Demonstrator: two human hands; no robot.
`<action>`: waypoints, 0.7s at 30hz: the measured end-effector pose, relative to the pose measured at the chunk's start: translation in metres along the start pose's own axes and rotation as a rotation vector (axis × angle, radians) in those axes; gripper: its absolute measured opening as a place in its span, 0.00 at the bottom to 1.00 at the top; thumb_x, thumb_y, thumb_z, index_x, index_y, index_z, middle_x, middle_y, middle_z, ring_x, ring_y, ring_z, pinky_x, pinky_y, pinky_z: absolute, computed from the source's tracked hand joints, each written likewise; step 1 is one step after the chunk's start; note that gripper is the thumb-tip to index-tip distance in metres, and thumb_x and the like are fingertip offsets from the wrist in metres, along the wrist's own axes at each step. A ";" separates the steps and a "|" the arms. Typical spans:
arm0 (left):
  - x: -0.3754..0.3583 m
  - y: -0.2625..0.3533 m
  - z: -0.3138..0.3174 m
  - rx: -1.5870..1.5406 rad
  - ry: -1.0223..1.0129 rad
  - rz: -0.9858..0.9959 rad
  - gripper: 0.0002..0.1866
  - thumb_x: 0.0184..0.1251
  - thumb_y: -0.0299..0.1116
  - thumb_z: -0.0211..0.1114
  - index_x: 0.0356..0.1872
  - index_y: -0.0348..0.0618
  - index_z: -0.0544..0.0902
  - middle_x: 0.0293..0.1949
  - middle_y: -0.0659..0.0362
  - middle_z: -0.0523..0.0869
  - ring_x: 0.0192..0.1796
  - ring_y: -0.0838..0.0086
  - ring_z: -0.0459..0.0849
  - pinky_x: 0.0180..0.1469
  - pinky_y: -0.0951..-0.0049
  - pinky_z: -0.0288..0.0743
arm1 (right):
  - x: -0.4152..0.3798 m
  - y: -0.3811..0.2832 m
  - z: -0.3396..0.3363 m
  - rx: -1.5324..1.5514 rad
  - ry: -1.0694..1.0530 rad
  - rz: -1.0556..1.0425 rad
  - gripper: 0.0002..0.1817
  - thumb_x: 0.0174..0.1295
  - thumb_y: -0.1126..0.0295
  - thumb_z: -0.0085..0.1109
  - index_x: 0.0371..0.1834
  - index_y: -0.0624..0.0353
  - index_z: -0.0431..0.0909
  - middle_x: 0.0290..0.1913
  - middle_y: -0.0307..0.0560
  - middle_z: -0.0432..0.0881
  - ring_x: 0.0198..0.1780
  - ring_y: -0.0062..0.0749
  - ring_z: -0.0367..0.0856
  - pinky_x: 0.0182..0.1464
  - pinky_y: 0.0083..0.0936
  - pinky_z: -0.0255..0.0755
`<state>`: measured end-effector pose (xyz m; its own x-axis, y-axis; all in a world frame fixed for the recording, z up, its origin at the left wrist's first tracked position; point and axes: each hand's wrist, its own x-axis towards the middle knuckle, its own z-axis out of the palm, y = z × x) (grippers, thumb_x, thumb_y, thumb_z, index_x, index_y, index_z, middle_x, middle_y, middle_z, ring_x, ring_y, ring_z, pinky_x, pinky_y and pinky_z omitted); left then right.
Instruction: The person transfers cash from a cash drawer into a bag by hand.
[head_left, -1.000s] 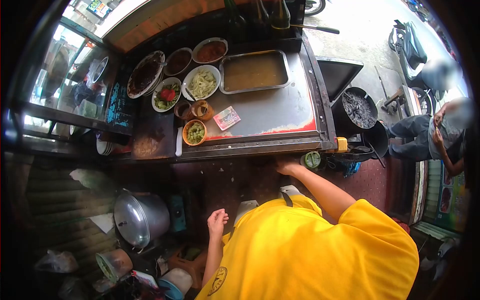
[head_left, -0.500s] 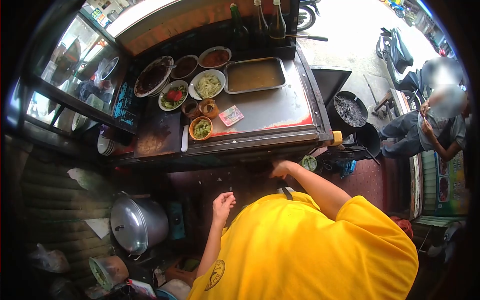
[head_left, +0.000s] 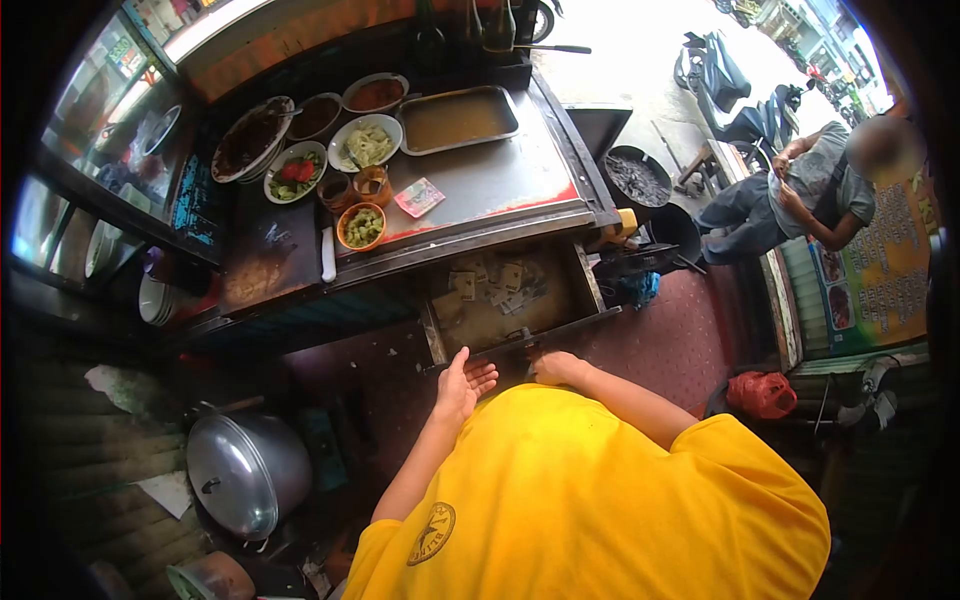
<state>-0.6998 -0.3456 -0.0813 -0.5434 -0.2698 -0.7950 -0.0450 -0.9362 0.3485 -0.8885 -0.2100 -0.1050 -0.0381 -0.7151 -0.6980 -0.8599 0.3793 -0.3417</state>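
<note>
A wooden drawer (head_left: 455,325) stands pulled out under the metal counter, with banknotes (head_left: 510,285) scattered inside. My right hand (head_left: 555,367) is at the drawer's front edge, its fingers curled at a small dark handle (head_left: 527,334); the fingertips are partly hidden. Just left of it, my left hand (head_left: 466,385) hangs in front of the drawer with its fingers apart and nothing in it.
On the counter (head_left: 480,180) are a metal tray of broth (head_left: 460,120), bowls of vegetables and sauces, and a knife (head_left: 328,255). A lidded pot (head_left: 245,475) sits lower left. A person (head_left: 800,190) stands at the right beyond a charcoal pan (head_left: 638,178).
The drawer has come out from under the counter, showing the banknotes. My left hand's fingers have spread. The view has shifted, and the counter appears further left and higher.
</note>
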 end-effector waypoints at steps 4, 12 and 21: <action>0.001 -0.013 0.002 -0.029 0.037 -0.021 0.21 0.70 0.45 0.54 0.40 0.32 0.78 0.36 0.47 0.85 0.38 0.61 0.85 0.44 0.64 0.81 | -0.008 0.005 0.017 0.035 0.065 0.053 0.24 0.57 0.62 0.53 0.51 0.72 0.76 0.46 0.66 0.82 0.48 0.53 0.82 0.50 0.41 0.75; 0.026 -0.023 -0.017 -0.064 0.142 -0.088 0.16 0.67 0.40 0.53 0.39 0.35 0.77 0.36 0.47 0.84 0.39 0.62 0.84 0.45 0.64 0.80 | -0.052 -0.008 -0.037 0.414 0.292 -0.042 0.13 0.53 0.66 0.61 0.38 0.62 0.83 0.38 0.57 0.85 0.42 0.51 0.84 0.47 0.37 0.77; 0.021 -0.022 -0.014 -0.048 0.142 -0.101 0.16 0.69 0.41 0.54 0.43 0.37 0.76 0.37 0.48 0.84 0.40 0.62 0.84 0.46 0.64 0.79 | 0.037 0.045 -0.094 -0.075 0.802 -0.069 0.17 0.51 0.71 0.57 0.46 0.62 0.75 0.50 0.58 0.77 0.54 0.55 0.75 0.56 0.43 0.72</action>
<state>-0.6986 -0.3335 -0.1125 -0.4145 -0.1993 -0.8880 -0.0519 -0.9690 0.2417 -0.9761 -0.2748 -0.0867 -0.3131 -0.9497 -0.0032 -0.9042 0.2991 -0.3048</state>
